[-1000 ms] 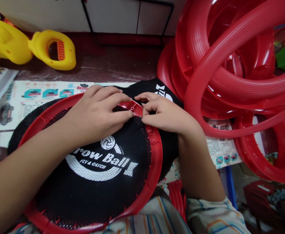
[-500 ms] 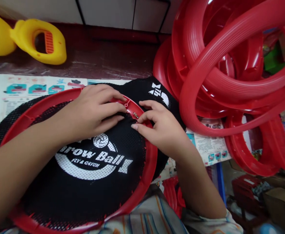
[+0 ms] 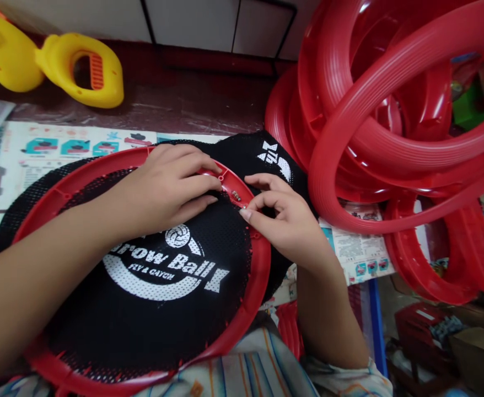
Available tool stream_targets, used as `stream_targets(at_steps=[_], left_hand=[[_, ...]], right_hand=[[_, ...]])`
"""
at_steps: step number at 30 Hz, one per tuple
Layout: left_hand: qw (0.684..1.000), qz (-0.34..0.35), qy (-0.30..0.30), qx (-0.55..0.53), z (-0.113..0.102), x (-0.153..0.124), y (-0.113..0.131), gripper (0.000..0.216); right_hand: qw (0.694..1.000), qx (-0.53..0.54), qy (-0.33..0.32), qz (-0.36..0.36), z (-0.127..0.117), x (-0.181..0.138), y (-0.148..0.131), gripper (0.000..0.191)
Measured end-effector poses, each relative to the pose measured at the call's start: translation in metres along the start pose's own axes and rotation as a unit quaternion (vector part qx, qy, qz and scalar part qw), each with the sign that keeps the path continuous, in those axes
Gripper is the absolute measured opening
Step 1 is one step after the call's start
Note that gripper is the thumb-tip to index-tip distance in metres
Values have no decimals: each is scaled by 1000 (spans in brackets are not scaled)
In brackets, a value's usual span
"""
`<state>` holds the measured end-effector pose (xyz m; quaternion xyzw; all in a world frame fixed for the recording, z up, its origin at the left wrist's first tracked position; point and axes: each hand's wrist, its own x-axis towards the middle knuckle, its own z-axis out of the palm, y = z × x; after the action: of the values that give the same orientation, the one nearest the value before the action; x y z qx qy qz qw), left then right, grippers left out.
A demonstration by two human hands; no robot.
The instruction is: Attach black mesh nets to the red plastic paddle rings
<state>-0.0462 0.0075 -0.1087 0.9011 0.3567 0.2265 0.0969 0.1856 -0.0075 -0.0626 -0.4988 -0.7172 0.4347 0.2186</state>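
A red plastic ring frame (image 3: 262,264) lies in front of me with black mesh netting (image 3: 155,325) stretched over it, printed in white with "Throw Ball Fly & Catch". My left hand (image 3: 163,187) lies on the far rim with its fingers curled down, pressing the mesh against the frame. My right hand (image 3: 287,220) pinches the edge of the netting at the rim just to the right of it, thumb and forefinger together. A second piece of black mesh (image 3: 262,157) lies under the frame beyond my hands.
A tall pile of red ring frames (image 3: 391,127) fills the right side, close to my right hand. Yellow plastic toy parts (image 3: 80,69) lie at the back left. Printed paper sheets (image 3: 64,146) cover the table. A white wall panel runs along the back.
My right hand has slid a little to the right along the rim, uncovering a stretch of red frame between my hands. The left hand has stayed put.
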Motion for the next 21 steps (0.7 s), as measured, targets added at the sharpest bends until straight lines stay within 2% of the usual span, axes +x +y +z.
stream_targets(at_steps=[6,11,14,21], left_hand=[[999,16,25,18,-1,0,3,17],[991,87,82,56,-4,0,11,23],[989,111,66,66,-3,0,13,28],[989,116,43,78,-2,0,12,29]], right_hand=[[1000,3,-12,6,-1,-3,7,14],[1000,-2,-6,12,2,-2,12,11],[1000,-2,-6,12,2,-1,13,12],[1000,3,-2,14,2,-1,17,12]])
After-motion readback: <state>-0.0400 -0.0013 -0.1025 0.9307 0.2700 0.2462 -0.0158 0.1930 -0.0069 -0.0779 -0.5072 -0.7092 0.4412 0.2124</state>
